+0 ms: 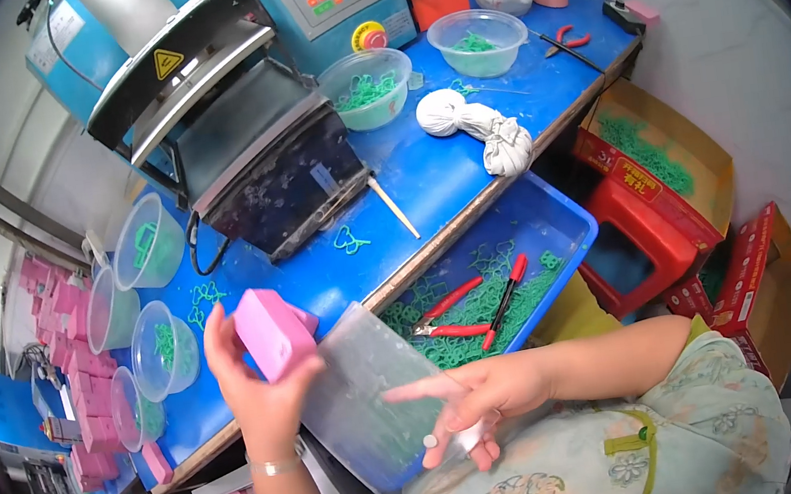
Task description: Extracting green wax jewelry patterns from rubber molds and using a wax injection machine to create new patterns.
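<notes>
My left hand (264,400) is raised near the table edge with its fingers and thumb around a pink block (274,335), a chunky piece with a stepped side. My right hand (475,398) hovers over a translucent plastic sheet (367,391), its index finger stretched out and the other fingers loosely bent. A bright white patch (471,433) shows by its fingers; I cannot make out what it is. The sheet lies across a blue bin (561,197) of small green pieces (459,347). Red-handled cutters (453,307) and a black-and-red tool (505,303) lie on those pieces.
A press (270,164) stands on the blue table (320,282), with a wooden stick (394,207) and tied white cloth (475,129) nearby. Clear tubs (479,44) hold green pieces. Pink blocks (91,397) are piled left. Cardboard boxes (708,191) and a red stool (650,243) stand right.
</notes>
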Available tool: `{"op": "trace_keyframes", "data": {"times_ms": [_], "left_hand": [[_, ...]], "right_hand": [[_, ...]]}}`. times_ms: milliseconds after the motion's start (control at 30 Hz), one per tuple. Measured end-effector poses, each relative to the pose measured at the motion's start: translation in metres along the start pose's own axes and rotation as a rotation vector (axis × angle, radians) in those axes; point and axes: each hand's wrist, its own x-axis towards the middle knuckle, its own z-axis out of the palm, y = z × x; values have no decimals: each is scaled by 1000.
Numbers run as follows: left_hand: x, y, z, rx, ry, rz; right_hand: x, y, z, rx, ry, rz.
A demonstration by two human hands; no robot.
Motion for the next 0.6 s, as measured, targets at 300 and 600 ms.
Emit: {"op": "trace_keyframes", "data": {"times_ms": [300, 600], "left_hand": [[-70, 33, 1, 571, -116, 729], [-75, 23, 4, 425, -35, 786]], "right_hand": [[-5, 22, -14, -539, 2, -194], [-3, 31, -20, -637, 24, -223]]}}
